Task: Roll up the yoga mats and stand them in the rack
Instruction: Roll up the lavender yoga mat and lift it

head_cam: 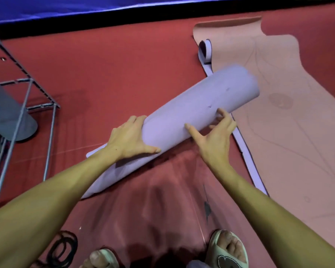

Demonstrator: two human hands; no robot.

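Left hand (128, 140) wraps the roll (201, 101), right hand (215, 134) hooks it; best keep it tight, then upend toward the rack (43, 106).

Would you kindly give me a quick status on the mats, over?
Left hand, right hand gripping rolled lilac mat. Pink mat lies unrolled. Nothing blocks rack.

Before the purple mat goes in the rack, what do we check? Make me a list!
1. Purple mat rolled up: ok, though a flap sticks out at its near end.
2. Left hand and right hand hold it: ok.
3. Room in the rack: cannot tell; a grey mat is already in it and the rack is partly out of view.
4. Pink mat rolled: not ok, it lies flat.
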